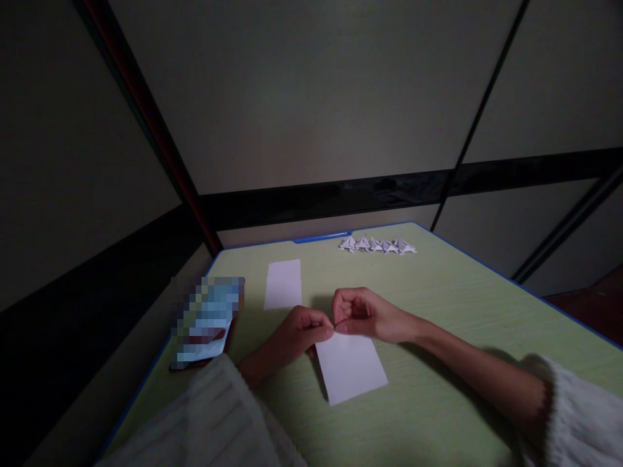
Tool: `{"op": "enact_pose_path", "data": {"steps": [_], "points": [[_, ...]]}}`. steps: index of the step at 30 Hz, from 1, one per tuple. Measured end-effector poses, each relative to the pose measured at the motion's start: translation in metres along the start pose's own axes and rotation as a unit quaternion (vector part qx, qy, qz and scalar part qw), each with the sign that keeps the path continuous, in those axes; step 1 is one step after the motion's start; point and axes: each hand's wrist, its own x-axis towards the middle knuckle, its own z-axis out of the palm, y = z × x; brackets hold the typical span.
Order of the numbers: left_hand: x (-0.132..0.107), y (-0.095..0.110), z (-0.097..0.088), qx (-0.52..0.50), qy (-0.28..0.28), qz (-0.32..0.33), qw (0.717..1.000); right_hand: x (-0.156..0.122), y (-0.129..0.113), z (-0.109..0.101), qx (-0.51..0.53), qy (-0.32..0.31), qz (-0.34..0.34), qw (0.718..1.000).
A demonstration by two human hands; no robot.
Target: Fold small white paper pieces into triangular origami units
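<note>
Both hands pinch the far edge of a white sheet of paper [351, 371] above the table. My left hand [302, 331] has its thumb and fingers closed at the sheet's far left corner. Close beside it, my right hand [367, 314] grips the same edge between thumb and curled fingers, the fingertips of the two hands nearly meeting. The sheet slopes toward me, its near edge hanging free. Beyond my left hand a second white sheet of paper [283, 284] lies flat.
The pale green table [467, 298] has a blue rim. Several folded white paper figures [377, 245] stand in a row near its far edge, right of a blue strip [322, 238]. At the left lies a flat, blurred-out object [209, 321], perhaps a screen. Cabinet-like panels [321, 97] rise behind.
</note>
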Motion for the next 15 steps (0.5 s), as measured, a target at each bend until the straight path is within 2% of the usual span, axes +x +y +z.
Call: {"op": "enact_pose_path", "data": {"steps": [6,8,12,15], "points": [[0.000,-0.002,-0.002,-0.020,-0.024,0.008,0.999,-0.004,-0.007,-0.018,-0.038,-0.012,0.016,0.999],[0.000,-0.002,-0.005,-0.022,-0.014,0.017,1.000,-0.007,-0.011,-0.027,-0.049,-0.016,0.030,0.998],[0.002,-0.002,-0.009,-0.033,0.046,0.036,0.998,-0.008,-0.011,-0.041,-0.064,0.052,0.010,0.997],[0.003,-0.002,-0.007,-0.039,0.048,0.039,0.997,-0.005,-0.006,-0.037,-0.054,0.068,-0.001,0.996]]}}
